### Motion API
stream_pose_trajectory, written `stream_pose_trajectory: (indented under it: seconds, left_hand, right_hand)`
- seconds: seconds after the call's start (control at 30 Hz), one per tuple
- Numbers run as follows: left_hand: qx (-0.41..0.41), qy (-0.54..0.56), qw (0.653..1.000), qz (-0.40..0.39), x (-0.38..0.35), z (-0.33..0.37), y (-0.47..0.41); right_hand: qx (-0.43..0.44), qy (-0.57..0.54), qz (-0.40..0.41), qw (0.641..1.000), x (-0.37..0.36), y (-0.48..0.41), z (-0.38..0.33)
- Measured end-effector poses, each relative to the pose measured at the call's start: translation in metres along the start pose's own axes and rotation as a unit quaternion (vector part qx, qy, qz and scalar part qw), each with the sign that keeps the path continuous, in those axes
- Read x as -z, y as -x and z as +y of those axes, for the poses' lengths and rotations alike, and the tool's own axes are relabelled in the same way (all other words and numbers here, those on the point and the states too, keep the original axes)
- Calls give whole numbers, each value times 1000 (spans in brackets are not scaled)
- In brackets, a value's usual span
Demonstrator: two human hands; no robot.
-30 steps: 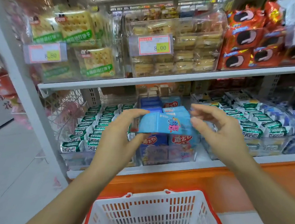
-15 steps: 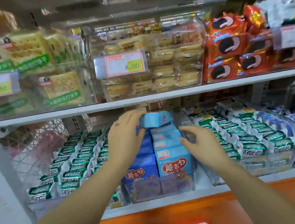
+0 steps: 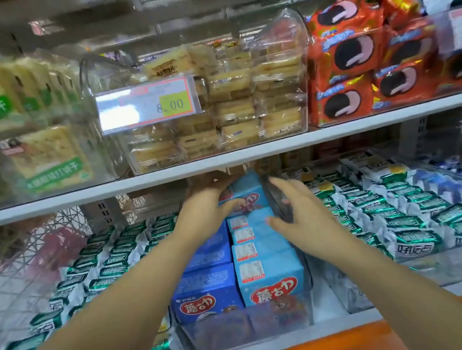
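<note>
2 hands (image 3: pixel 205 211); 5 lt-blue boxes (image 3: pixel 269 264); 2 price tags (image 3: pixel 146 103).

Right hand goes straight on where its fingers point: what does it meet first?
Likely the light-blue box gripped by the left hand; the clear bin wall between may come first, depth is unclear.

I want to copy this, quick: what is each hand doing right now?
Left hand: holding the light blue box at the back of its row.
Right hand: open, fingers straight, holding nothing.

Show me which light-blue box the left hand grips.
The rearmost light-blue box, raised beneath the upper shelf, in the left hand; the others sit packed below.
</note>
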State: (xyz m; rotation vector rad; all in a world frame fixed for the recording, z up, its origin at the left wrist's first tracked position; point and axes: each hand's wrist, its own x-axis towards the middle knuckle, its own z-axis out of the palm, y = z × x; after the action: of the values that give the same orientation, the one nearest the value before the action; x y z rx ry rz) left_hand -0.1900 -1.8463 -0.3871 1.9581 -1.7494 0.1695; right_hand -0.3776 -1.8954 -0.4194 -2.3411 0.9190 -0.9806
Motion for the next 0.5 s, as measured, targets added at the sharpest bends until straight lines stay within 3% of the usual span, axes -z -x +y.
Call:
stream_pose_trajectory:
  seconds: [0.1, 0.2, 0.37, 0.43, 0.5]
  left_hand:
    - [5, 79, 994, -72, -7, -8, -12]
    - [34, 90, 986, -133, -14, -11, -19]
    - [-14, 95, 976, -193, -27, -24, -33]
    - [4, 106, 974, -200, -26, -28, -39]
    - [18, 102, 982, -159, -25, -33, -47]
  right_hand:
    - [18, 58, -57, 997, -2, -16, 2]
    - [11, 113, -133, 985, -3, -34, 9]
    - [1, 181, -228, 957, -9, -51, 17]
    - [-2, 188, -250, 950, -9, -54, 18]
    - [-2, 193, -256, 947, -8, -55, 18]
